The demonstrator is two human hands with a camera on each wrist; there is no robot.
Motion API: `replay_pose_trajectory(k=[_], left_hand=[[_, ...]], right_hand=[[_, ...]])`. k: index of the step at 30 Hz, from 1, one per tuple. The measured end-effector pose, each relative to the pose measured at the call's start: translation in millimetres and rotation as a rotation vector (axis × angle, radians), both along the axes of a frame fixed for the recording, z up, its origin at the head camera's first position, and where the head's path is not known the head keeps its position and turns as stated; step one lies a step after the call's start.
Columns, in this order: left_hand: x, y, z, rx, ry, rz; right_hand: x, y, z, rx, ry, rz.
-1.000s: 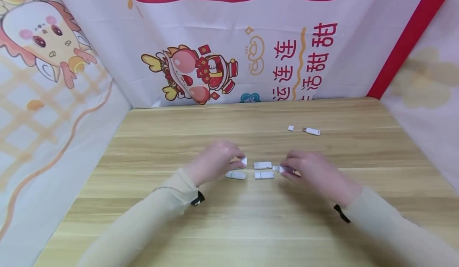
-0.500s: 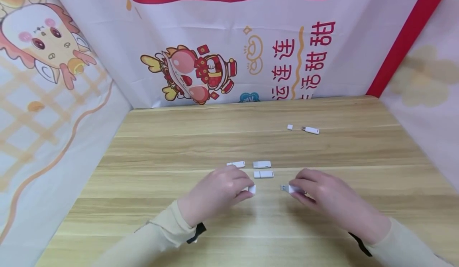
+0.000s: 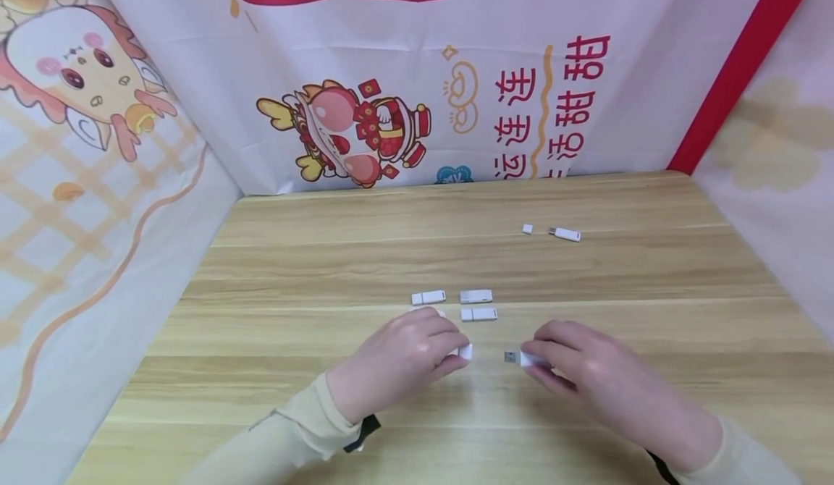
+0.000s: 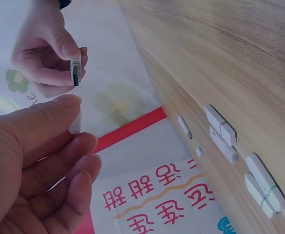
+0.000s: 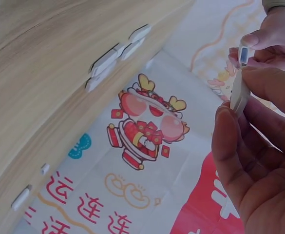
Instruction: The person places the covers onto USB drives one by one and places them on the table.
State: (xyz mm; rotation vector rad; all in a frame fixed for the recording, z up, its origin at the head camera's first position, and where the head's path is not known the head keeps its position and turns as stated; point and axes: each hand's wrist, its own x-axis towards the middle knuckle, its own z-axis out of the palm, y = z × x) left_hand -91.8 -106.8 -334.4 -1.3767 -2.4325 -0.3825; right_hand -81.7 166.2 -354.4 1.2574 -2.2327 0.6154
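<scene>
My left hand pinches a small white cap between thumb and fingers; its hollow end shows in the right wrist view. Opposite it, my right hand holds a white USB flash drive by its body. The bare metal plug points left at the cap, with a short gap between them. Both pieces are held above the table. Just beyond the hands lie several capped white flash drives, among them one at the left and two stacked rows at the right. One with a green line is mostly hidden behind my left hand in the head view.
Farther back on the wooden table lie an uncapped white flash drive and a loose white cap. Printed cloth hangs along the table's back and sides.
Both hands have come nearer the person, away from the row of drives, still holding cap and drive. A capped drive at the left, earlier covered by the left hand, now shows.
</scene>
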Motion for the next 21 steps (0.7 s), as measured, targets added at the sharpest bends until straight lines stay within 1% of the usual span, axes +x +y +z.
replay_pose_trajectory(k=[2, 10, 12, 18, 21], left_hand=[[0.0, 1.2, 0.2, 0.008, -0.007, -0.002], [-0.1, 6.7, -0.2, 0.056, 0.027, -0.036], [-0.1, 8.8, 0.6, 0.072, 0.022, -0.044], [0.9, 16.1, 4.2, 0.083, 0.011, -0.054], [0.9, 19.1, 4.8, 0.083, 0.021, -0.056]], right_hand=[[2.4, 0.0, 1.5, 0.003, 0.003, -0.007], [6.7, -0.7, 4.8, -0.011, 0.019, -0.013], [7.3, -1.0, 5.0, -0.011, 0.022, -0.012], [8.8, -1.4, 6.4, 0.002, 0.009, -0.021], [9.5, -1.5, 7.1, 0.004, 0.005, -0.020]])
